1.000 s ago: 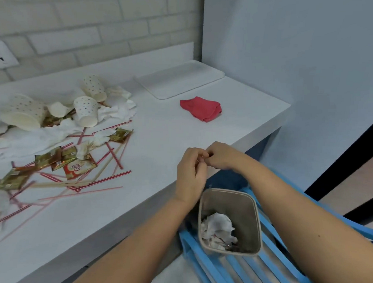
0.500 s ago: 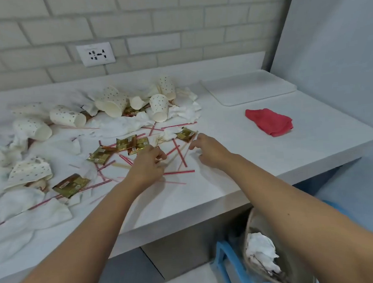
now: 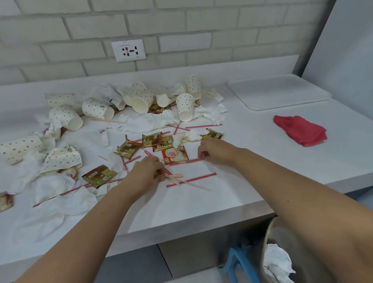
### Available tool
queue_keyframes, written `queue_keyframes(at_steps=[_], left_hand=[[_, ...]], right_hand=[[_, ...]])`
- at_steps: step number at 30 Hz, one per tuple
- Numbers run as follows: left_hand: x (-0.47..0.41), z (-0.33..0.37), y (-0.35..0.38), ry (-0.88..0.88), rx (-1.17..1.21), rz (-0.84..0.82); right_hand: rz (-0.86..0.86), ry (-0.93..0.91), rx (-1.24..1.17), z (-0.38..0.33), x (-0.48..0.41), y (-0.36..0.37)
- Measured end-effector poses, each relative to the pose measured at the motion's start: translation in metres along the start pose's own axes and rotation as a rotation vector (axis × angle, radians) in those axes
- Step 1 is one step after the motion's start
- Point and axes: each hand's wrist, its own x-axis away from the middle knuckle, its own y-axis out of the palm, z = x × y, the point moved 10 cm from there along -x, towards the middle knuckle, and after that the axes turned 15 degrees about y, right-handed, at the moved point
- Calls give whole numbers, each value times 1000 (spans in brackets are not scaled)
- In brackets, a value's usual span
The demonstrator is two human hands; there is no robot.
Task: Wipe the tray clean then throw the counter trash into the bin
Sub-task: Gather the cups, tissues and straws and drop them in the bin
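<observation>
Trash covers the white counter [image 3: 238, 195]: dotted paper cups [image 3: 186, 106], crumpled napkins [image 3: 150, 121], gold sachets [image 3: 152, 140], a white and red creamer sachet [image 3: 175, 155] and red striped straws [image 3: 192, 180]. My left hand [image 3: 147, 172] is curled round a few thin sticks and straws near the counter's middle. My right hand [image 3: 214, 149] pinches a red striped straw just right of the creamer sachet. The white tray [image 3: 280, 91] lies bare at the back right. A red cloth [image 3: 300, 130] lies in front of it. The bin [image 3: 270, 240] stands below the counter edge at lower right, with white paper inside.
A blue stool [image 3: 237, 266] stands under the counter beside the bin. A wall socket [image 3: 128, 50] sits in the brick wall behind the trash. A grey wall closes off the right side. More cups and napkins spread to the counter's left end.
Both hands left the bin and moved up onto the counter into the straws and sachets. The left hand now grips sticks; the right hand has reached the straw by the creamer sachet.
</observation>
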Motion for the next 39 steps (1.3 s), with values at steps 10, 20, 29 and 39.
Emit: queue_keyframes(at_steps=[10, 20, 29, 39], left_hand=[[1, 10, 8, 94, -47, 90], [-11, 31, -33, 116, 69, 292], [-35, 73, -98, 128, 264, 575], [-59, 115, -130, 240, 465, 792]], right_hand=[[132, 55, 243, 4, 12, 10], [-30, 237, 23, 30, 18, 19], [62, 348, -20, 33, 36, 16], [221, 408, -292, 79, 64, -8]])
